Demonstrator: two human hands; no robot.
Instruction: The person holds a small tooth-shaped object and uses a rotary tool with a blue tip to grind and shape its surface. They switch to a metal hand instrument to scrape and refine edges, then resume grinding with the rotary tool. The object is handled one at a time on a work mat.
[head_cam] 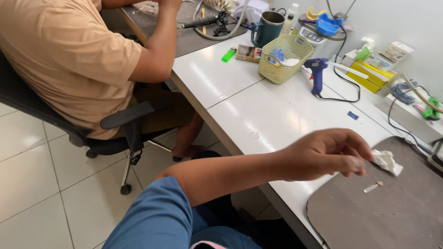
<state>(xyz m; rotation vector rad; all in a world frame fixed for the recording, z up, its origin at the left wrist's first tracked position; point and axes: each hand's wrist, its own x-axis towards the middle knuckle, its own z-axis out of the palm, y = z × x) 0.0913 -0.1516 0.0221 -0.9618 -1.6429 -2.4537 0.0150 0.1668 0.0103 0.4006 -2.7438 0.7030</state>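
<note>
Left hand (pixel 330 154): fingers pinched on crumpled white tissue (pixel 386 161); small metal piece (pixel 372 187) lies just below on the desk mat (pixel 392 216).

White counter (pixel 258 115), grey-brown mat (pixel 392 212) at lower right with a white crumpled tissue (pixel 386 161). Upper middle: pale yellow basket (pixel 284 60), dark teal mug (pixel 267 27), bright green lighter (pixel 229 55), blue glue gun (pixel 316 69). Yellow box (pixel 371 78) at upper right. Blue sleeve (pixel 157 221) at bottom, tan shirt (pixel 64 55) at upper left.

A crumpled white tissue (pixel 386 162) (small, wadded) hangs pinched at its edge, just above a grey-brown mat (pixel 392 212).
</note>
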